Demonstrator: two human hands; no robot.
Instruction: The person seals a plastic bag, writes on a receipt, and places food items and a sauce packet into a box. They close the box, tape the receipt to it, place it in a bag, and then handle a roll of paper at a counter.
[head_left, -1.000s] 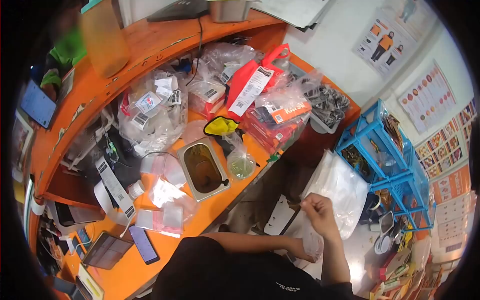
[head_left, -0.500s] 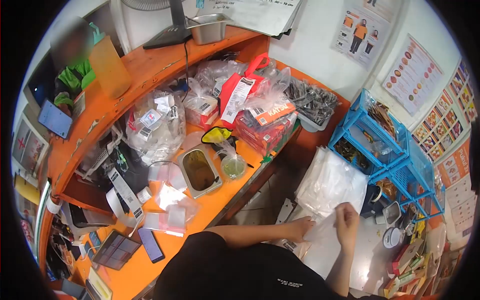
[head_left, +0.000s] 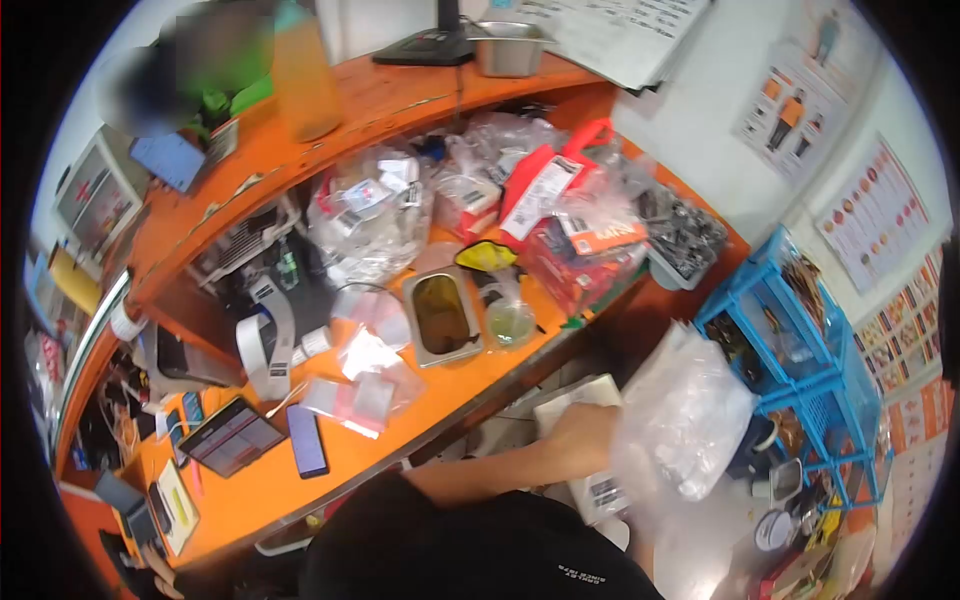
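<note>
My left hand (head_left: 588, 436) is closed at the left edge of a clear plastic bag (head_left: 640, 455), which looks smeared by motion. Its fingertips are partly hidden by the film. Beneath this hand is a white box (head_left: 597, 490) with a printed label. My right forearm (head_left: 645, 550) comes up blurred from the bottom edge, and the right hand is hidden behind the plastic. A pile of clear plastic bags (head_left: 700, 410) lies just right of my left hand, on the pale work surface (head_left: 690, 555).
Blue baskets (head_left: 790, 350) stand at the right. On the orange counter (head_left: 440, 400) are a metal container (head_left: 442, 318), a tied bag of green contents (head_left: 510, 322), a phone (head_left: 307, 440) and a tablet (head_left: 235, 437). Beyond the raised ledge is a person in green (head_left: 235, 98).
My left hand has moved up and slightly left with the clear plastic bag. My right hand has dropped out of sight. The camera view has shifted, and the labelled white box shows more.
</note>
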